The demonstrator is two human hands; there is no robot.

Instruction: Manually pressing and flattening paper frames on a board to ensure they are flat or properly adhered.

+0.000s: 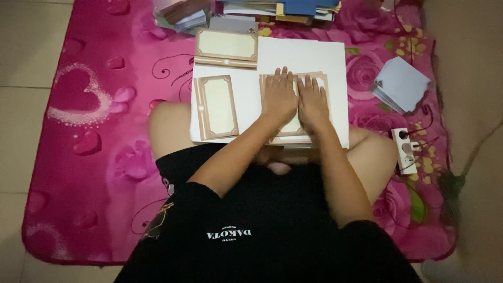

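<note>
A white board (pixel 304 57) rests across my knees. On it lies a tan-bordered cream card (pixel 323 84) with both my hands flat on top. My left hand (pixel 279 97) presses its left half, fingers together and pointing away from me. My right hand (pixel 313 100) lies beside it, touching, on the right half. A second card of the same kind (pixel 215 107) lies upright at the board's left side. A third one (pixel 226 47) lies crosswise at the board's far left corner.
I sit on a pink flowered rug (pixel 94 136) over a tiled floor. A stack of pale blue papers (pixel 401 84) lies to the right. A white power strip (pixel 404 149) sits by my right knee. Piles of paper and cards (pixel 246 10) lie beyond the board.
</note>
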